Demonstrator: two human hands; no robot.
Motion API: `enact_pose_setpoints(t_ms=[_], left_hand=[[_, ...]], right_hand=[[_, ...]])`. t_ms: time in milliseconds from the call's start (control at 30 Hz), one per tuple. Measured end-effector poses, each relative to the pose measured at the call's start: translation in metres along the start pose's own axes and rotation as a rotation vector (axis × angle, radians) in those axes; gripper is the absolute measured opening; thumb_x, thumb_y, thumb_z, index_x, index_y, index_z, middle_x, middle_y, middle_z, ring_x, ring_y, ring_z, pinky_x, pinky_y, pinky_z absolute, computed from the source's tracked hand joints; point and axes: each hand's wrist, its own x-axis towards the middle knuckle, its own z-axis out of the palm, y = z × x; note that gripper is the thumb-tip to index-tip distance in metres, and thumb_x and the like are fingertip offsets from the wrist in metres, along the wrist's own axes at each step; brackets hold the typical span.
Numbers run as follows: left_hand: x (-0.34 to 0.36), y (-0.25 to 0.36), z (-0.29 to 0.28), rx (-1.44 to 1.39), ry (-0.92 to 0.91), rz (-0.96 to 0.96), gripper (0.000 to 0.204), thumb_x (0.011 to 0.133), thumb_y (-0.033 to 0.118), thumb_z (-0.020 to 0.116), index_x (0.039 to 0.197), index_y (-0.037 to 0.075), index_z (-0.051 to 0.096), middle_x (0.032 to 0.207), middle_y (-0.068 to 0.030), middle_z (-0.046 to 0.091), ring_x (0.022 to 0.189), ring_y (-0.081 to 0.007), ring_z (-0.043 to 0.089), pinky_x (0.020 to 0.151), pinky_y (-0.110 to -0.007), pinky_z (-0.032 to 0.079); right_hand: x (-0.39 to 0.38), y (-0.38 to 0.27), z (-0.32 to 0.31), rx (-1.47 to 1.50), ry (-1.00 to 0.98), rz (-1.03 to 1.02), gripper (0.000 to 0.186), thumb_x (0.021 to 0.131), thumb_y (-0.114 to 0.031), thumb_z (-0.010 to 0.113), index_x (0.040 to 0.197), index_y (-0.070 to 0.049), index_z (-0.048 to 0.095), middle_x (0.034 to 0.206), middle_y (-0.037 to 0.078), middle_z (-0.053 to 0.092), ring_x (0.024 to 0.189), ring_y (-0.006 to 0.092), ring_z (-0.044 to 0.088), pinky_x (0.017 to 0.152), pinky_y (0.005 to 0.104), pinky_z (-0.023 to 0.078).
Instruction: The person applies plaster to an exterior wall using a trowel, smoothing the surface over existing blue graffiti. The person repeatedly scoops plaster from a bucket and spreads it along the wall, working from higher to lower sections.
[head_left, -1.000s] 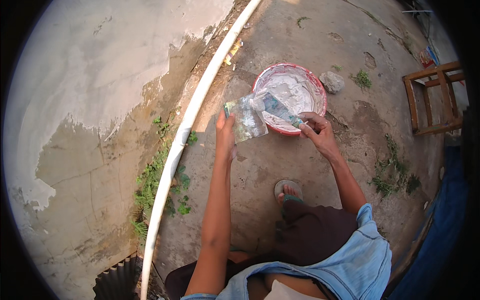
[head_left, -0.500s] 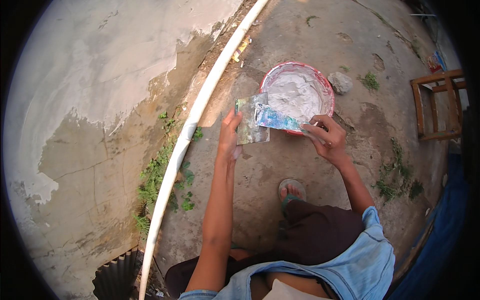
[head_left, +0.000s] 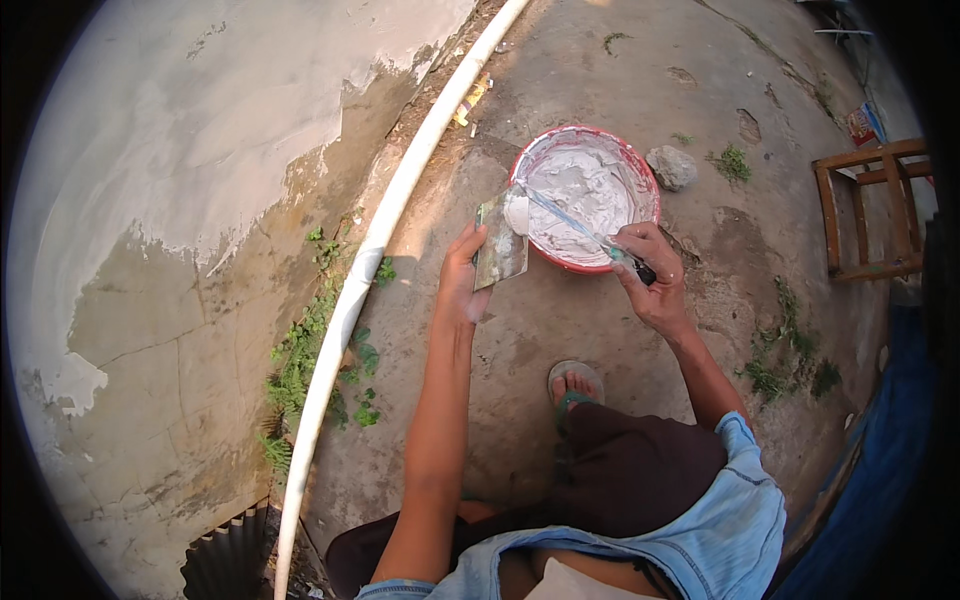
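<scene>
My left hand [head_left: 465, 274] is closed on a flat, stained rectangular plate [head_left: 500, 255], with a dab of pale paste [head_left: 516, 214] near its upper right corner. In my right hand [head_left: 652, 278] is a putty knife [head_left: 570, 222], its blade turned nearly edge-on and its tip at the plate's upper corner by the paste. Just beyond both hands stands a red-rimmed tub [head_left: 655, 190] holding whitish wet paste [head_left: 585, 185]. The knife crosses over the near left part of the tub.
A long white pipe [head_left: 395, 210] runs along the foot of a partly coated wall [head_left: 150, 310], with weeds [head_left: 300, 360] beside it. A stone [head_left: 672, 168] lies right of the tub. Farther right stands a wooden frame [head_left: 875, 270]. My sandalled foot [head_left: 575, 382] is below the tub.
The putty knife has turned from showing its broad face to nearly edge-on, its tip moving to the plate's upper corner. A dab of paste now shows there.
</scene>
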Motion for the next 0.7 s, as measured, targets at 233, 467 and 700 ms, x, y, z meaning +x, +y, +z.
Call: enact_pose_setpoints(t_ms=[233,467,700], left_hand=[[-0.016,0.015,-0.002,-0.187,0.093,0.033,0.026,0.094,0.015,0.058,0.118,0.006,0.057,0.101,-0.0017,0.066,0.084,-0.0099,0.061,0.072,-0.023,0.048],[-0.019,0.027,-0.033,-0.023,0.047,0.342,0.051,0.098,0.013,0.049,0.145,-0.001,0.033,0.13,-0.0093,0.055,0.11,-0.0169,0.058,0.092,-0.032,0.049],[-0.025,0.002,-0.034,-0.042,0.161,0.227,0.062,0.098,0.018,0.05,0.15,-0.001,0.023,0.14,-0.0129,0.048,0.123,-0.0198,0.051,0.102,-0.036,0.042]], right_hand=[[-0.02,0.01,0.014,-0.157,-0.176,-0.046,0.031,0.077,-0.002,0.071,0.107,-0.01,0.07,0.096,0.009,0.061,0.071,0.0164,0.06,0.061,0.028,0.048],[-0.051,0.026,0.0,0.313,-0.047,0.449,0.021,0.09,-0.008,0.064,0.11,-0.003,0.066,0.089,0.009,0.065,0.062,0.0104,0.058,0.053,0.0245,0.046],[-0.035,0.015,0.025,0.705,-0.291,0.684,0.024,0.095,-0.014,0.062,0.115,-0.002,0.064,0.087,0.008,0.067,0.063,0.0076,0.058,0.049,0.0206,0.043]])
